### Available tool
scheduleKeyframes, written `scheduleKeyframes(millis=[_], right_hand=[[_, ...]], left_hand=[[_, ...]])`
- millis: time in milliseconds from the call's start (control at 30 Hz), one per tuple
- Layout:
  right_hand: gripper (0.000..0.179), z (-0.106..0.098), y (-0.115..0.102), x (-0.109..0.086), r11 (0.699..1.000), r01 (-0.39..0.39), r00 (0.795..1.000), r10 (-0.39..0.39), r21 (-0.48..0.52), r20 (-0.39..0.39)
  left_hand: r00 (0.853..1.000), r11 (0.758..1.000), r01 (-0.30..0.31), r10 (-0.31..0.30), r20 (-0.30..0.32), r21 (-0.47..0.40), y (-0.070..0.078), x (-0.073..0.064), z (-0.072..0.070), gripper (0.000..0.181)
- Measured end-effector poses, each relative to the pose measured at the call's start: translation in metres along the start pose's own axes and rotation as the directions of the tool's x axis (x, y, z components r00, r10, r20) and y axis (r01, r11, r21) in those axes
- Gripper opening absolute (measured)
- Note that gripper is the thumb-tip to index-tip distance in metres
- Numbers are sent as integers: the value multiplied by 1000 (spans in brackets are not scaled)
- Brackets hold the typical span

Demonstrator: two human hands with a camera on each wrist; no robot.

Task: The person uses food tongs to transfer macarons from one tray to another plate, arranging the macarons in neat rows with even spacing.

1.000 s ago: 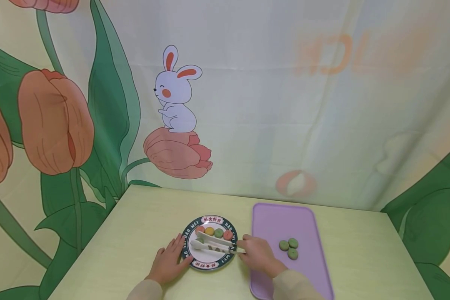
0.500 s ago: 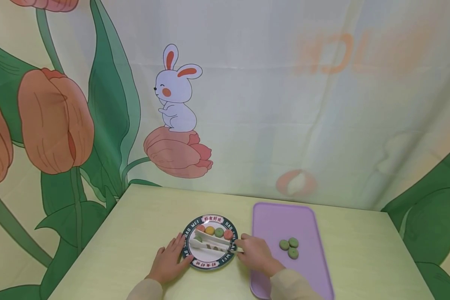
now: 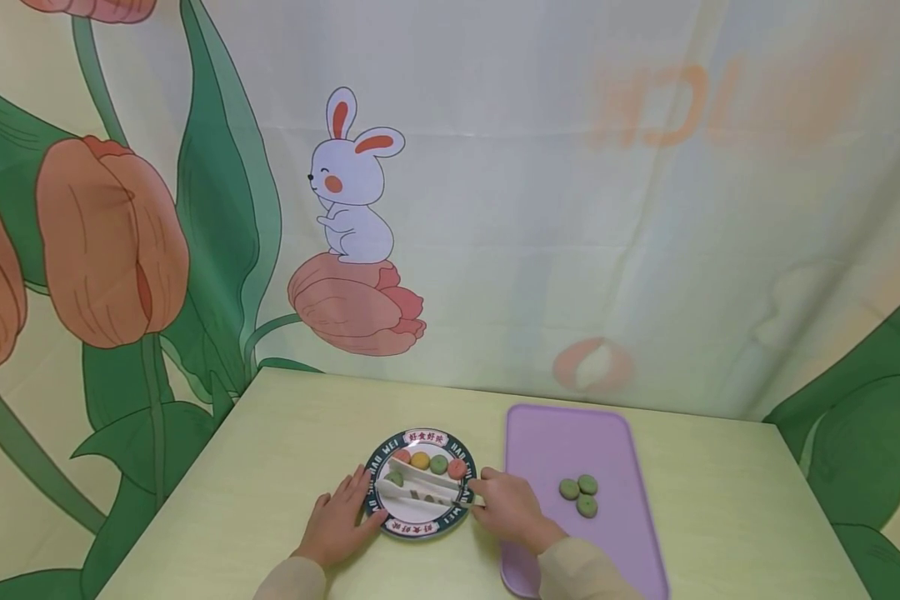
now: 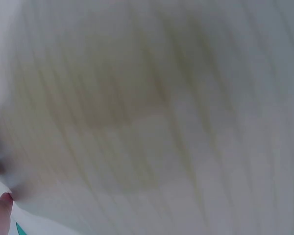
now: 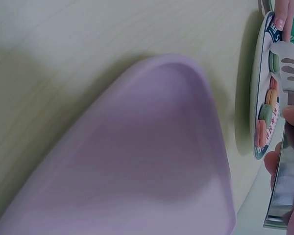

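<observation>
A round plate (image 3: 414,528) with a dark patterned rim lies on the table, left of the tray. My left hand (image 3: 336,520) rests against its left rim, fingers extended. In my right hand (image 3: 510,505) I grip tongs with white slotted tips and a metal handle (image 5: 284,188). The tongs (image 3: 426,477) reach over the plate with their arms spread. A green macaron (image 3: 395,478) sits between the tips; whether they touch it I cannot tell. Behind it runs a row of pink, yellow (image 3: 420,461), green and pink macarons. The left wrist view is mostly blurred, with fingertips (image 4: 0,211) at lower left.
A purple tray (image 3: 566,442) lies right of the plate, partly under my right forearm. Three green macarons (image 3: 587,505) are grouped on it. A printed curtain (image 3: 495,208) hangs behind the table's far edge.
The tongs have shifted slightly left and their arms stand wider apart, so more of the green macaron between the tips shows. My right hand has edged left; my left hand stays in place.
</observation>
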State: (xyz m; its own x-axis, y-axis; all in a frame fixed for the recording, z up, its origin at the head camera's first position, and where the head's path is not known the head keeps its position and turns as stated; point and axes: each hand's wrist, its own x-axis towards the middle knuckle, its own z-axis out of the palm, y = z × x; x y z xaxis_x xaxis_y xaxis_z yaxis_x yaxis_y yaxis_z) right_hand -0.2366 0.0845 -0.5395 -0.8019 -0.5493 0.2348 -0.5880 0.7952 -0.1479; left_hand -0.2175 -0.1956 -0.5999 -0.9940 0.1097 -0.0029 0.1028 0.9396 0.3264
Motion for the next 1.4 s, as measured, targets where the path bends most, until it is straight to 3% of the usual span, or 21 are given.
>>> scheduleKeyframes(millis=[1400], right_hand=[[17,-4,15,-21,996,85,989,-90,-41,-121]], left_hand=[[999,1000,-28,28,-33,-2,-1,0,2,75]])
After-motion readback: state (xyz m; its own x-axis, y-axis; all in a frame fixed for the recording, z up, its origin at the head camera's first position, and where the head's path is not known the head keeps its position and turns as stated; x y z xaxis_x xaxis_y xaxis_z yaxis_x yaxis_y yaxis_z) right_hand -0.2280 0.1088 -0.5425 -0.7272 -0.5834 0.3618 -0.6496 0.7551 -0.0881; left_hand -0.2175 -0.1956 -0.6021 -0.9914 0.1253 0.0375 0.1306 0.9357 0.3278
